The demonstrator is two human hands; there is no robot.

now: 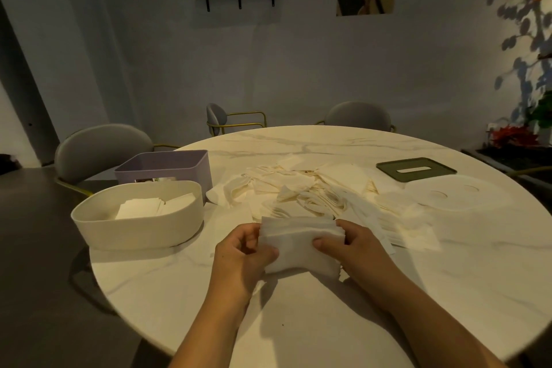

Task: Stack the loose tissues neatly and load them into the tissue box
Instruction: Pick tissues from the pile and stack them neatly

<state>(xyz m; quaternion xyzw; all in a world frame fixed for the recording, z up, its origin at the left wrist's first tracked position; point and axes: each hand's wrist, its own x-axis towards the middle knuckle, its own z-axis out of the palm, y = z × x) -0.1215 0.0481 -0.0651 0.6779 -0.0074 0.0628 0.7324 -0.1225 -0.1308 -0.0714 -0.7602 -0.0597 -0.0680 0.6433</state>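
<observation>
Both hands grip one small stack of tissues [298,245] just above the round marble table [298,323]. The left hand [242,251] pinches its left end and the right hand [355,248] its right end, thumbs on top and fingers curled underneath. The stack looks very light, soft and limp. The sheets will likely slide over one another and sag in the middle, and they could tear or crumple if squeezed hard. A light hold at both short ends, with fingers supporting from below, seems the best way to keep the edges square.

On the near side of the grip, bare tabletop runs to the curved table edge under the forearms. Left of the grip, across a clear strip of table, stands the open cream tissue box [134,233], with some flat tissues already inside. Its raised wall is the edge to lift over. Just beyond the grip lies the spread heap of loose tissues [313,188], near enough to catch or drag. Beyond the cream box and touching or nearly touching it is a purple box [167,164]. Far to the right of the grip lie a pale flat lid [457,196] and a green slotted lid [416,169], well apart from the hands.
</observation>
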